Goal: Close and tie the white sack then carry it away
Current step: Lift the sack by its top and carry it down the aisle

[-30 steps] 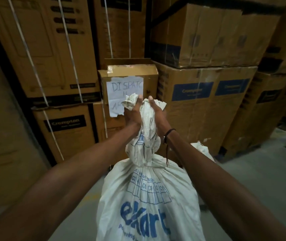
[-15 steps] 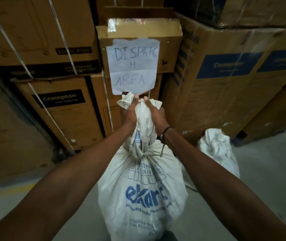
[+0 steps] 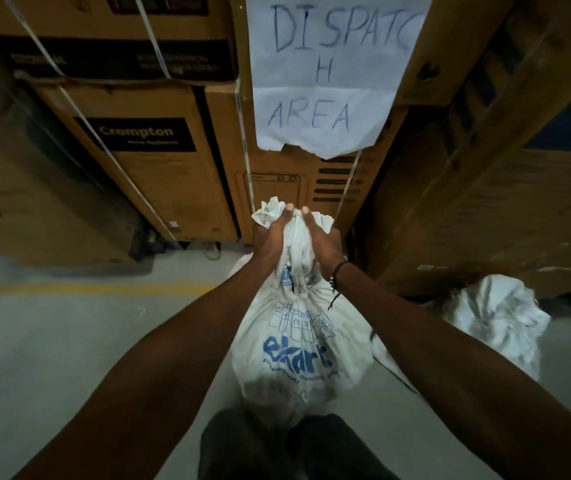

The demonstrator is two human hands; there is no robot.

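A full white sack with blue "ekart" print hangs in front of me, its neck bunched and cinched with a thin cord. My left hand and my right hand both grip the gathered neck from either side, thumbs up, with the crumpled top sticking out above them. The sack's bottom sits low, just ahead of my knees at the frame's lower edge; whether it touches the floor is hidden.
Stacked cardboard boxes form a wall close ahead, one bearing a paper sign reading "DISPATCH AREA". A second white sack lies on the grey floor to the right. A yellow floor line runs at left.
The box wall and sign have come much closer and the view has tilted downward. The sack, still held by both hands, now hangs lower toward the floor.
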